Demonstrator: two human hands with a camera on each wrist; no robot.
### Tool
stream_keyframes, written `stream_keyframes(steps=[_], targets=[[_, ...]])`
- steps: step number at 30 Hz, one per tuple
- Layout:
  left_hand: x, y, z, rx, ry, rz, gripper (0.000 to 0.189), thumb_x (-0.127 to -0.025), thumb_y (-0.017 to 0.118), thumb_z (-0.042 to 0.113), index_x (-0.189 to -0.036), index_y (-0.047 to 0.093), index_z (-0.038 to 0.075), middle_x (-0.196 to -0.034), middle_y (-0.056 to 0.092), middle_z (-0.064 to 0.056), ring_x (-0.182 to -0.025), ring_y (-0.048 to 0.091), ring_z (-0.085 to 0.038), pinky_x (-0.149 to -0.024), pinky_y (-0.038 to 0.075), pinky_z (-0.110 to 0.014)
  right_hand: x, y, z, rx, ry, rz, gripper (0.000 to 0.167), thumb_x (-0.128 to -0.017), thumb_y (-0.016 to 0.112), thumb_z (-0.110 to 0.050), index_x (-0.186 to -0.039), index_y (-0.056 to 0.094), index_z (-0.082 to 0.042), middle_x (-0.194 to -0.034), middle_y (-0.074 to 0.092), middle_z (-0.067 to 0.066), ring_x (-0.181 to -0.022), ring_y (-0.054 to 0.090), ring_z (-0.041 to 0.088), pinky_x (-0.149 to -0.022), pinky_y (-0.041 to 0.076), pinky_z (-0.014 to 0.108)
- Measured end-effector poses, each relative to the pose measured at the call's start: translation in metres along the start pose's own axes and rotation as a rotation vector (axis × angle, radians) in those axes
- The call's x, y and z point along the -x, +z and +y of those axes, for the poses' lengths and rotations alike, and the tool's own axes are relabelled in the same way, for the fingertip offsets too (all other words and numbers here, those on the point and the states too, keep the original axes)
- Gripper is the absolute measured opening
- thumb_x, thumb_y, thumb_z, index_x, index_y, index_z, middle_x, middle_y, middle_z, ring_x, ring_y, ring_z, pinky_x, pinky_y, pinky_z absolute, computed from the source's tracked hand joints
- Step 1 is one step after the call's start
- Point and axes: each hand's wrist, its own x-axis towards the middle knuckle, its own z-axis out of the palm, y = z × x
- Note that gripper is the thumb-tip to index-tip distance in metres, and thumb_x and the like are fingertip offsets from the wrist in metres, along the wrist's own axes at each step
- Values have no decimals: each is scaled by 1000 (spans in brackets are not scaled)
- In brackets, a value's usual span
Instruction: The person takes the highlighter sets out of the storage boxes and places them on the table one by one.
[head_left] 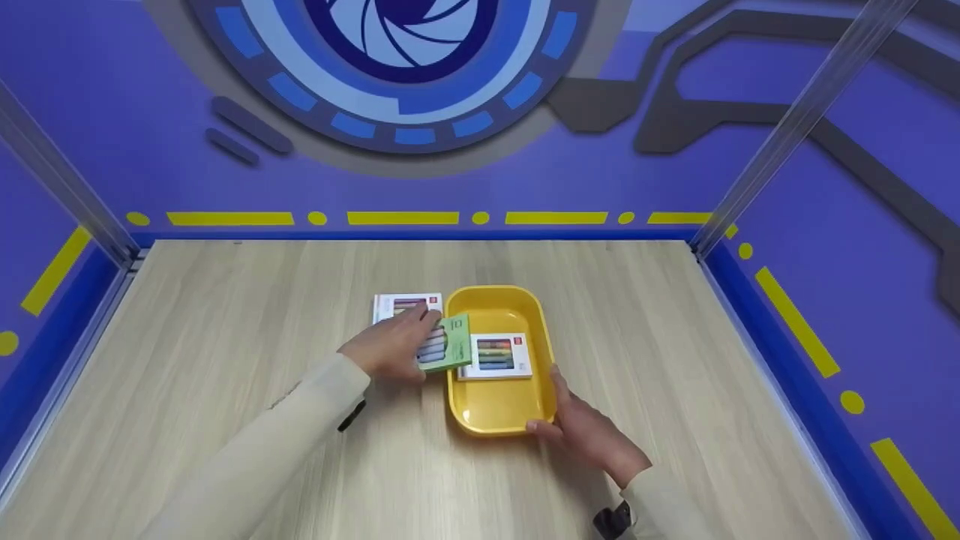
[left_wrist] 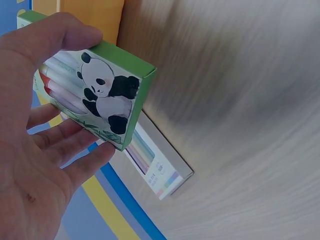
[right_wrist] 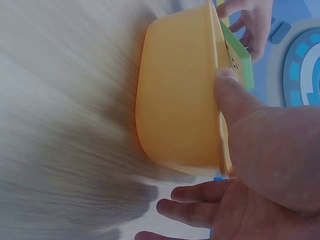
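Observation:
My left hand (head_left: 391,346) pinches a green box of pastel-coloured sticks (left_wrist: 109,90), thumb on one edge and fingers along the opposite one. A panda is printed on its windowed front. In the head view the box is tilted and overlaps the left rim of a yellow plastic bin (head_left: 499,420). Inside the bin lies a white box of coloured sticks (head_left: 496,356). My right hand (head_left: 592,427) is at the bin's near right corner. Its thumb (right_wrist: 231,82) rests on the rim, while the visible fingers extend rather straight beside the corner.
Another white box of coloured sticks (head_left: 386,306) lies on the wooden table (head_left: 262,315), left of the bin and partly hidden by my left hand. Blue printed panels (head_left: 420,187) enclose the table at the back and sides.

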Motion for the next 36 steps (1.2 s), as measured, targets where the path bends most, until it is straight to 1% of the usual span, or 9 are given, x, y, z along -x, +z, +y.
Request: stream_keyframes(steps=[5, 11, 14, 21, 28, 36], targets=[[0, 2, -4, 4, -10, -1, 94, -73, 79, 31, -150, 26, 21, -162, 21, -7, -147, 27, -22, -120, 27, -44, 0, 0, 0, -2, 2, -2, 102, -86, 67, -46, -154, 6, -1, -151, 38, 23, -131, 49, 32, -109, 40, 52], [2, 4, -9, 5, -30, 0, 94, -74, 80, 31, -150, 25, 22, -161, 22, -4, -146, 28, -20, -120, 28, -43, -1, -1, -2, -21, 50, -18, 101, -86, 67, -45, -155, 5, -3, -154, 35, 20, -135, 45, 31, -112, 37, 51], [3, 5, -11, 11, -32, 0, 94, -74, 80, 31, -150, 25, 22, -161, 22, -4, -145, 28, -21, -119, 28, -44, -1, -1, -2, -20, 61, -19, 101, -86, 67, -44, -155, 5, -4, -154, 35, 20, -135, 45, 30, -112, 37, 50], [5, 6, -19, 4, -34, 18, 95, -73, 80, 29, -150, 25, 21, -158, 27, -2, -140, 35, -19, -118, 31, -42, -1, 0, -1, -28, 53, -19, 101, -86, 67, -44, -155, 5, -4, -153, 35, 20, -135, 45, 31, -113, 36, 50], [3, 5, -25, 2, -17, 32, 95, -72, 80, 27, -150, 27, 20, -153, 33, -3, -131, 41, -19, -116, 36, -42, -2, 0, -1, -3, 44, -12, 104, -84, 68, -48, -155, 6, -4, -149, 41, 21, -129, 51, 29, -109, 40, 51], [4, 3, -33, 30, -52, 27, 97, -72, 78, 25, -153, 23, 20, -156, 28, -6, -133, 40, -23, -115, 35, -45, -2, 1, 0, -12, 46, -11, 104, -84, 67, -49, -155, 5, -5, -151, 39, 19, -128, 51, 28, -110, 40, 50]])
